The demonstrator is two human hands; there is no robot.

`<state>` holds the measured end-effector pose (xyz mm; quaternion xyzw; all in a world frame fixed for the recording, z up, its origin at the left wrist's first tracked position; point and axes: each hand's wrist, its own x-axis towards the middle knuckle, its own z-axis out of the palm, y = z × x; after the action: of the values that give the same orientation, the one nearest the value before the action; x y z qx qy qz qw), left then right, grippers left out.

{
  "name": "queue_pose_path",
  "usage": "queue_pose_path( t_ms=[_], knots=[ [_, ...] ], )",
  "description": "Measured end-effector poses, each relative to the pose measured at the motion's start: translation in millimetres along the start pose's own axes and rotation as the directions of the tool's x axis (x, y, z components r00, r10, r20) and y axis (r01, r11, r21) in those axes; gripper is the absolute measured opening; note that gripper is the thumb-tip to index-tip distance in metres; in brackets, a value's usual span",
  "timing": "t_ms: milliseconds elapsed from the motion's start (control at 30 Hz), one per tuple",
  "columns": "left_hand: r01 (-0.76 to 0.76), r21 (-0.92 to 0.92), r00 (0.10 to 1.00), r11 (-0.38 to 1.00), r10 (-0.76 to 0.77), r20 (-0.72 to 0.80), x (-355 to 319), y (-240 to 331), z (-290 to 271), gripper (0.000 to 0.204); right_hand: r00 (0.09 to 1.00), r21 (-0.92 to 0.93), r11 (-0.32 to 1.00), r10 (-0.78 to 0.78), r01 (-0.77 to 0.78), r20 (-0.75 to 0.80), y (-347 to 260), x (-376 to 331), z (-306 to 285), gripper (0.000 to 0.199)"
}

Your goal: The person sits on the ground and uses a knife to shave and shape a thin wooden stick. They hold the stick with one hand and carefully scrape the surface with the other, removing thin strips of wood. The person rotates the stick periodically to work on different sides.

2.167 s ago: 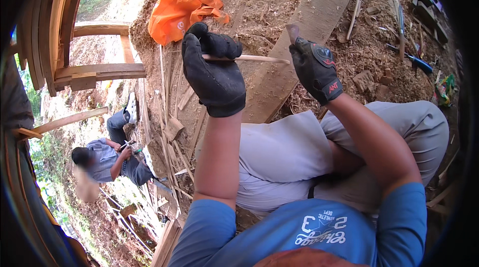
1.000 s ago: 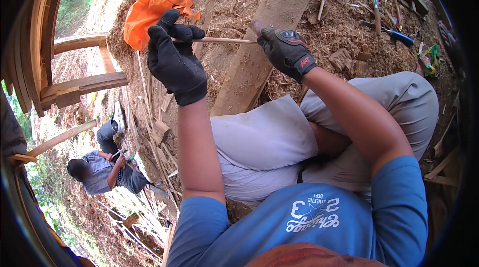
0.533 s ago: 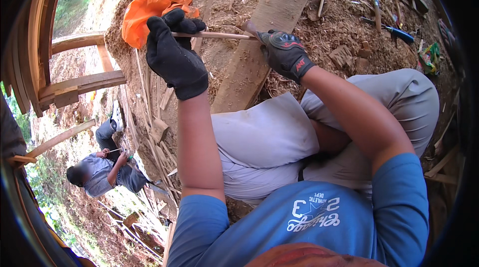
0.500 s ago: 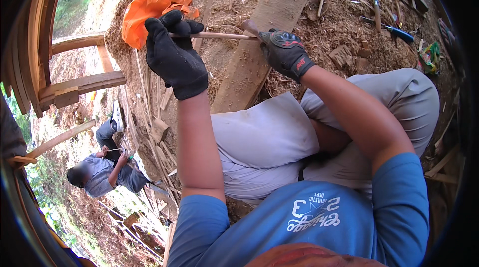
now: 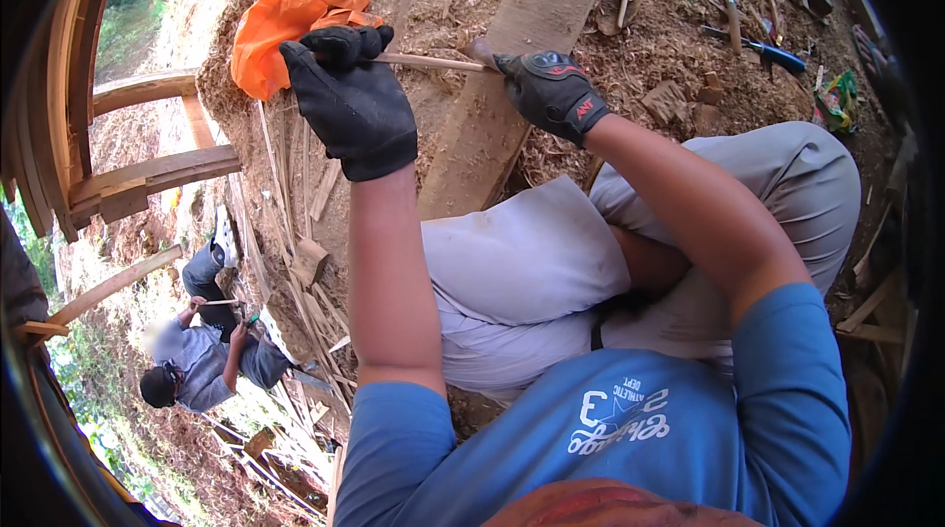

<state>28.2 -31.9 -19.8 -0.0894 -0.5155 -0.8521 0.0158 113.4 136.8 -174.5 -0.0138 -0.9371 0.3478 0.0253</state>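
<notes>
A thin wooden stick [image 5: 430,62] runs between my two hands above a wide plank. At its left end my left hand [image 5: 356,99], in a black glove, pinches it between thumb and fingers. My right hand [image 5: 551,92], in a black and grey glove with red marks, is closed at the stick's other end. A flat brown piece [image 5: 480,52] sticks out from the right fingers, against the stick; its kind is unclear. Just behind the left hand lies a crumpled orange bag [image 5: 271,38].
The plank [image 5: 477,148] rests on ground strewn with shavings. A blue-handled tool [image 5: 778,57] and wood offcuts [image 5: 666,102] lie at right. Wooden framing [image 5: 157,178] stands at left. Another person [image 5: 207,355], lower left, holds a thin stick.
My right hand has come slightly closer to my left, so less of the stick shows between them. The view has shifted a little. The other person's head has moved lower in the picture.
</notes>
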Motion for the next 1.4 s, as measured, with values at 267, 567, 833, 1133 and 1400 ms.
queue_pose_path(
  t_ms=[267, 567, 833, 1133, 1400],
  knots=[
    [-0.033, -0.042, 0.997, 0.999, 0.036, 0.066, 0, -2, -3, 0.04, 0.997, 0.008, 0.997, -0.079, 0.079, -0.002, -46, -1, -24, 0.05],
    [0.037, -0.042, 0.988, 0.998, -0.031, 0.15, 2, -3, -1, 0.044, 0.998, -0.058, 0.996, -0.069, 0.069, -0.002, -47, 4, -20, 0.038],
    [0.033, -0.044, 0.984, 0.998, -0.025, 0.174, -3, -2, -1, 0.044, 0.985, -0.016, 1.0, -0.007, 0.009, 0.175, -70, -4, -48, 0.052],
    [0.014, -0.036, 0.981, 0.999, -0.007, 0.195, -11, -3, 15, 0.042, 0.974, -0.057, 0.982, -0.184, 0.178, -0.13, -60, -8, -27, 0.055],
    [0.048, -0.04, 0.97, 0.998, -0.037, 0.241, -4, -3, 30, 0.039, 0.97, -0.132, 0.976, -0.192, 0.173, -0.147, -42, -2, -9, 0.034]
  ],
)
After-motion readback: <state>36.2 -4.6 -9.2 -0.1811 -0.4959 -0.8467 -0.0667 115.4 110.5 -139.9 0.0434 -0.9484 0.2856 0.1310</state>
